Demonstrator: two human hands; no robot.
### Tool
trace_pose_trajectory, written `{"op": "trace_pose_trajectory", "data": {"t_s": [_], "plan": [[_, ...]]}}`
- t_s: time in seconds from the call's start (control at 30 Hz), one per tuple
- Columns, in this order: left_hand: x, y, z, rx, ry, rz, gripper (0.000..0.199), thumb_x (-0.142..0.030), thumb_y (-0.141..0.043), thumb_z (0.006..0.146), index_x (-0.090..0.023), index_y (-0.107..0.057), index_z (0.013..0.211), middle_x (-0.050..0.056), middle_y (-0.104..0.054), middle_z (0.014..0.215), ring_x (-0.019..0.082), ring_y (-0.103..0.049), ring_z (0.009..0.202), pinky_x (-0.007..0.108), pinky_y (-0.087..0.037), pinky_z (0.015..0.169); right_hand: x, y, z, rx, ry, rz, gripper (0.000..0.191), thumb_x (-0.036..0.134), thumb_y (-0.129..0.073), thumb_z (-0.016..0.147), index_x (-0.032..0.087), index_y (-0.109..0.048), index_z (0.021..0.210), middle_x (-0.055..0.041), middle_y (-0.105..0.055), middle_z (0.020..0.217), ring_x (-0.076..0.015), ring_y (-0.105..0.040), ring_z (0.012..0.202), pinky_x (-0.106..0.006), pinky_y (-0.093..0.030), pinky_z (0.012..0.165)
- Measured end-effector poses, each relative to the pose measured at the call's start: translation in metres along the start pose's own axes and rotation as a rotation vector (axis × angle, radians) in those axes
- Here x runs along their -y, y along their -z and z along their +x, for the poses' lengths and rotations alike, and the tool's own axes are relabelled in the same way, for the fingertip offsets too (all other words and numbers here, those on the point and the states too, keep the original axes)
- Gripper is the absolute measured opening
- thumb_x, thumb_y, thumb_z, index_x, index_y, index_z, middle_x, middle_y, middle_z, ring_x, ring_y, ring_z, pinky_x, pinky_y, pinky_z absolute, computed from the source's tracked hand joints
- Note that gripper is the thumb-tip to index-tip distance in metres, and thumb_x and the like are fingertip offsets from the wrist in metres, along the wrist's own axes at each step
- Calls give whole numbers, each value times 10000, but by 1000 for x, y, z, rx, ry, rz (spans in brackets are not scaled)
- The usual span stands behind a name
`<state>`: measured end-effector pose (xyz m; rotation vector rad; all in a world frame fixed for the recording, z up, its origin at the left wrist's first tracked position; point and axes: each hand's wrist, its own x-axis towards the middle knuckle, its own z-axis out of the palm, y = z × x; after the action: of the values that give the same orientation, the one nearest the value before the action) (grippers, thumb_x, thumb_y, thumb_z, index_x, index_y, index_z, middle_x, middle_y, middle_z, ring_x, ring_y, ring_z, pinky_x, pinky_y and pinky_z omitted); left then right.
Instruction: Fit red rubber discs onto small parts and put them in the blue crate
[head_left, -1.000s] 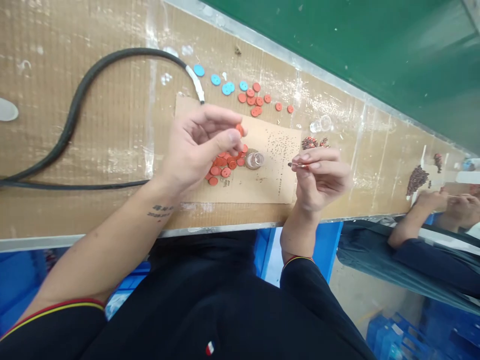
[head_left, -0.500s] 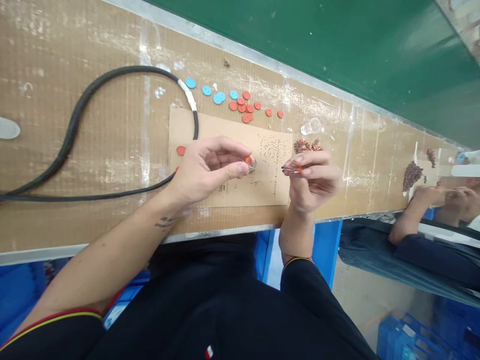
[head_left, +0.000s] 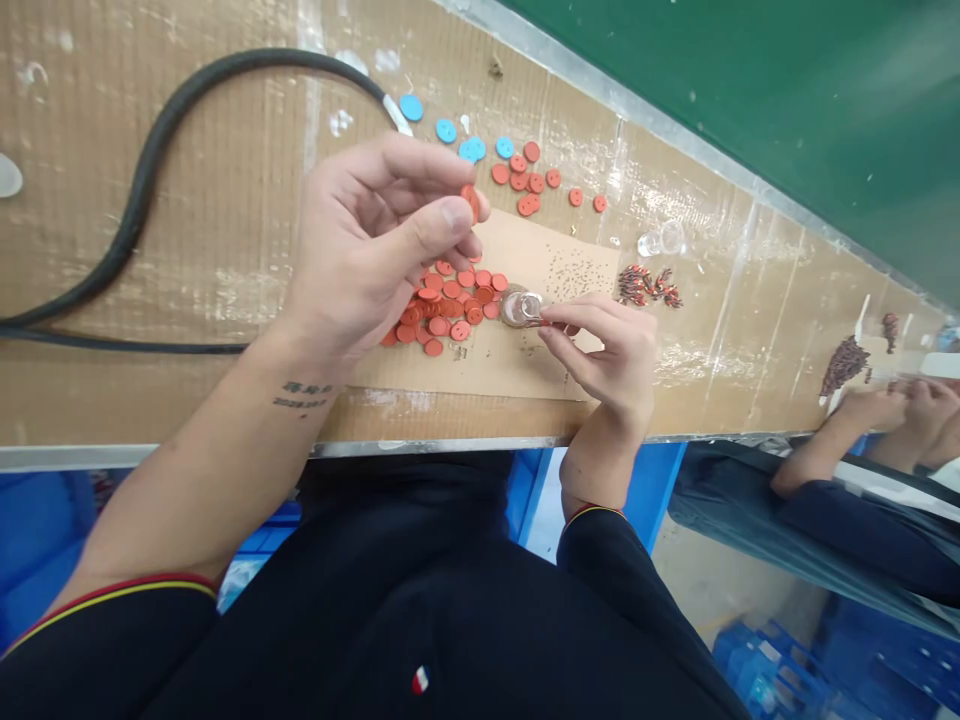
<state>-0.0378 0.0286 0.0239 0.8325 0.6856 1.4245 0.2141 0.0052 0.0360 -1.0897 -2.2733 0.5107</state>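
My left hand (head_left: 367, 240) is raised over the cardboard sheet, thumb and fingers pinching a small red disc (head_left: 469, 200) by its edge. Below it lies a heap of red discs (head_left: 450, 300), some with small holes, partly covered by that hand. Beside the heap is a small clear glass cup (head_left: 516, 306). At the cup's right side, my right hand (head_left: 604, 345) is closed, thumb against fingers, on thin red-and-dark pieces (head_left: 541, 321) whose ends show by the rim; most of them are hidden in the fingers.
Blue discs (head_left: 446, 131) and more red discs (head_left: 536, 183) lie behind the cardboard sheet (head_left: 487, 375). Thin red-and-black pieces (head_left: 636, 284) are piled at right, near another clear cup (head_left: 660, 240). A black cable (head_left: 142, 200) loops at left. A co-worker's hands (head_left: 907, 410) work at far right.
My left hand has moved up and left with the red disc, uncovering the heap of discs. My right hand has come left to the glass cup. The camera view has shifted.
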Motion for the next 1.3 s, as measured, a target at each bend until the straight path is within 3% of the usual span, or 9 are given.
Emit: {"op": "trace_pose_trajectory", "data": {"t_s": [0.3,0.7,0.93,1.1,1.3], "plan": [[-4,-7,-3,-15,2,-3,308,-330,-1001,713,-174,-788,872,-48,-787,778,101,-731,640,233,-579,604,3,-1,0,-43,-38,3,108,185,-730,932,256,-801,973,20,-811,839,-107,-709,675,-265,-594,642],[-5,-8,-4,-36,7,66,148,-245,-853,787,-180,-770,892,-55,-770,809,97,-714,662,252,-528,621,3,-3,1,-45,-6,-6,143,155,-733,931,258,-811,992,18,-819,858,-116,-745,714,-256,-622,662],[-1,-8,-3,-30,-24,55,153,-252,-873,777,-190,-773,875,-49,-771,796,92,-708,636,247,-526,592,3,-2,1,-32,-22,-14,135,172,-720,937,257,-812,988,20,-816,848,-114,-739,704,-265,-624,660],[-2,-7,-2,-9,-2,22,305,-373,-1005,700,-206,-803,854,-39,-778,777,103,-713,633,256,-553,578,3,-3,0,-44,-20,-26,122,194,-728,938,271,-810,982,28,-809,832,-113,-728,689,-262,-617,654],[-3,-8,-2,-33,21,22,326,-396,-1023,679,-217,-817,859,-38,-787,786,114,-715,642,271,-573,597,2,-3,1,-15,-62,-22,104,230,-713,949,268,-810,956,19,-804,817,-123,-729,689,-281,-625,648]]}}
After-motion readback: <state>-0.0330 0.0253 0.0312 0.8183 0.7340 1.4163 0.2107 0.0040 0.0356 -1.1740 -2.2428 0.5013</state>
